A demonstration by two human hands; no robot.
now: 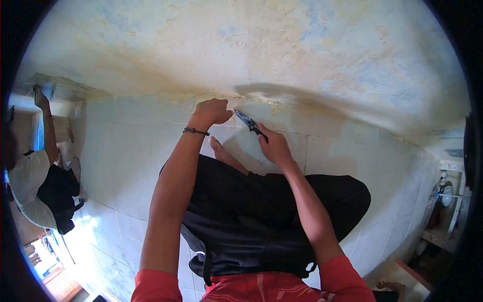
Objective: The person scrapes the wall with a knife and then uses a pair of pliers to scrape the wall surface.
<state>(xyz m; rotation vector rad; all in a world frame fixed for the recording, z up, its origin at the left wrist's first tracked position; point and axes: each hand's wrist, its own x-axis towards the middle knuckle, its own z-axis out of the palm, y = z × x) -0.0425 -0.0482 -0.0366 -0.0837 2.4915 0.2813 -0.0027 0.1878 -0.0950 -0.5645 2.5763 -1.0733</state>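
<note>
My right hand (274, 144) is closed around the black handle of a knife (243, 118). Its dark-and-light patterned blade points up and left toward my left hand (213, 111). That hand is curled into a fist close to the blade's tip, low by the foot of the wall; whatever its fingers hold, if anything, is hidden. A dark bracelet (196, 132) circles the left wrist. Just above the hands, a stained, flaking wall (302, 55) meets the tiled floor (347, 151). Yellowish crumbs (274, 107) lie along that joint.
I sit on the floor with my legs folded in black trousers (251, 226), a bare foot (226, 155) near my hands. At left, another person (32, 186) reaches a hand to the wall. A white rack (455, 201) stands at far right.
</note>
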